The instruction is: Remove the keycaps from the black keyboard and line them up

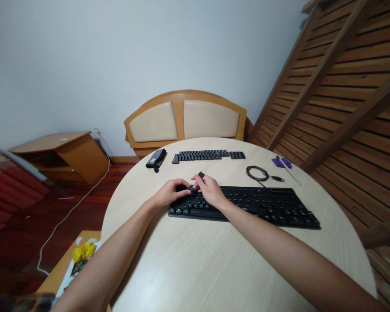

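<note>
A black full-size keyboard (263,203) lies near the middle of the round table. My left hand (169,193) is over its upper left corner, thumb and forefinger closed about a small black keycap (191,189). Whether that keycap is seated or loose, I cannot tell. Beside it, my right hand (211,190) grips a small tool with a black end (201,174), its working tip hidden by the fingers. Behind the keyboard, loose black keycaps (199,155) are laid out in rows, with a separate group to the right.
A dark folded pouch (156,159) lies at the table's back left. The coiled black cable (258,173) rests behind the keyboard. To the right are a purple item (281,162) and a thin rod (292,173). A wooden headboard (185,117) stands behind the round table (182,260).
</note>
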`<state>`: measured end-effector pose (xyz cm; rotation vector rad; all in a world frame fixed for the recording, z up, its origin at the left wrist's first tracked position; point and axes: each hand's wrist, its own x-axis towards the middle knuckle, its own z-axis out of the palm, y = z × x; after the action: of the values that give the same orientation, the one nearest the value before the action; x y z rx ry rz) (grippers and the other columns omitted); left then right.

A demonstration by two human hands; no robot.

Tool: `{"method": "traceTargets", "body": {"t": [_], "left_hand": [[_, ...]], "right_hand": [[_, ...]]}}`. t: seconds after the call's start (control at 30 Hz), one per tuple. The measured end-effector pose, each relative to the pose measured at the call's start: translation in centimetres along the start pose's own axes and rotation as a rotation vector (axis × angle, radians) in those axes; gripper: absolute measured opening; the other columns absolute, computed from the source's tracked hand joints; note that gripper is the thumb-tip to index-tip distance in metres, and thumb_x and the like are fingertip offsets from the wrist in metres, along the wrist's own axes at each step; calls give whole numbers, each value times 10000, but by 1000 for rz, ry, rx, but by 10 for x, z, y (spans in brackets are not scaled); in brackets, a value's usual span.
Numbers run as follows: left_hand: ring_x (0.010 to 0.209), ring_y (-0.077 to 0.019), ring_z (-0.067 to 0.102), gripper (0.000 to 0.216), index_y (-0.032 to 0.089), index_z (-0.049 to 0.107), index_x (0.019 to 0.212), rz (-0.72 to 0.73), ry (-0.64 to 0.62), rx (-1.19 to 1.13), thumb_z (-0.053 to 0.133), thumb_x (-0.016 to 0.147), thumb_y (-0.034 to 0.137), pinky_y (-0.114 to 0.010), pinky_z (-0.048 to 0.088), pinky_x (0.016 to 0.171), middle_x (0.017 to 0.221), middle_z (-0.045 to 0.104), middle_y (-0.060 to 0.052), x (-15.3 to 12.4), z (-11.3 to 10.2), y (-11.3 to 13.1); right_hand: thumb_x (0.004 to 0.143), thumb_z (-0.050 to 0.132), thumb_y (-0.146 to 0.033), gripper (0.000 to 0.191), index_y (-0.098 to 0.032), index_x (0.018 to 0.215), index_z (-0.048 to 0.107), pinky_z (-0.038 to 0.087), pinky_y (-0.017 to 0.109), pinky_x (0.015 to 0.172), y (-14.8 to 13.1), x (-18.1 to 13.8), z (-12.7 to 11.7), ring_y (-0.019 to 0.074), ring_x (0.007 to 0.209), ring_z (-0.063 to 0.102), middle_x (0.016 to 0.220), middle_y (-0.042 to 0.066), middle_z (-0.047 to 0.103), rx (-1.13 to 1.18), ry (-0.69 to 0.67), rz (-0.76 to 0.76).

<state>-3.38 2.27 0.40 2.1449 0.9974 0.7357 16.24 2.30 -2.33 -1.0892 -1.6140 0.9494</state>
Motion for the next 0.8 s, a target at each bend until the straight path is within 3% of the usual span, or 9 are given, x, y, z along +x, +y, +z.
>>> {"method": "traceTargets", "body": {"t": [0.2,0.53,0.8], "left_hand": [[968,-209,642,301,160,635,1070,87,49,-41,699,841,344,-365,488,920,1029,703,-73,0,0,1],[985,-218,654,244,159,700,1020,125,0,-19,679,870,350,-356,478,951,1029,727,-79,0,-1,2],[977,-213,634,211,161,708,976,250,19,-8,684,871,343,-365,481,930,1007,693,-99,2,-2,4]], "right_hand": [[961,450,-512,446,-142,969,697,526,230,569,-1,1,0,160,702,671,732,51,703,3,-12,12],[950,489,-465,385,-136,971,689,515,220,568,-2,-1,0,151,693,665,724,40,694,28,-1,31],[940,502,-461,369,-141,958,685,508,217,576,-4,-1,0,146,688,665,722,37,696,35,-8,31]]}}
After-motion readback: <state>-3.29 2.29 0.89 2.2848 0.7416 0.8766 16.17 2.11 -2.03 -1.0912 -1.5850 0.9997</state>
